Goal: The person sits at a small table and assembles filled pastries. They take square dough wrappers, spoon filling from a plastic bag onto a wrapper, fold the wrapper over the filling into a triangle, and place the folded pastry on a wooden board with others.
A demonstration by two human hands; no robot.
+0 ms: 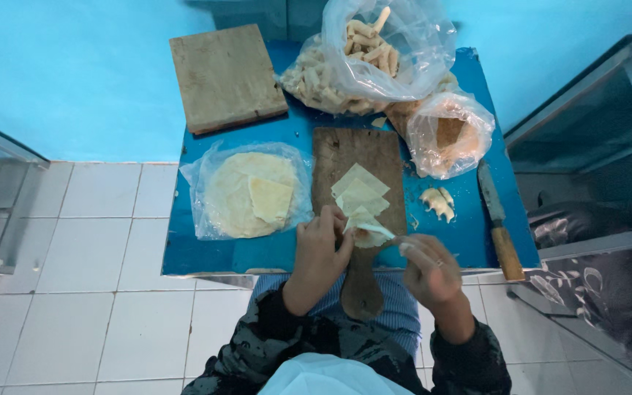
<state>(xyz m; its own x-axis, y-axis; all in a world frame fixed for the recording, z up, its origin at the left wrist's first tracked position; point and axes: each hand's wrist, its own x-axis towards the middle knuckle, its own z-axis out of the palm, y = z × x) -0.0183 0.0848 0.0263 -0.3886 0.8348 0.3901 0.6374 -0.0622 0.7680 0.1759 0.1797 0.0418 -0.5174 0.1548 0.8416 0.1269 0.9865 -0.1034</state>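
Note:
My left hand [321, 247] pinches a pale dough wrapper [369, 231] at the near end of a wooden paddle board [347, 157]. My right hand [429, 269] is just right of it, fingers curled near the wrapper's edge; it is blurred, so a grip is unclear. More square wrappers [360, 189] lie stacked on the board beyond my hands. To the left, round dough sheets [246, 194] lie on clear plastic on the blue table [206, 256].
A clear bag of rolled pastries [363, 62] stands at the back. A smaller bag [449, 135] sits right of the board. A few finished rolls [437, 202] and a wooden-handled knife [497, 219] lie at right. A square wooden board [224, 77] is back left.

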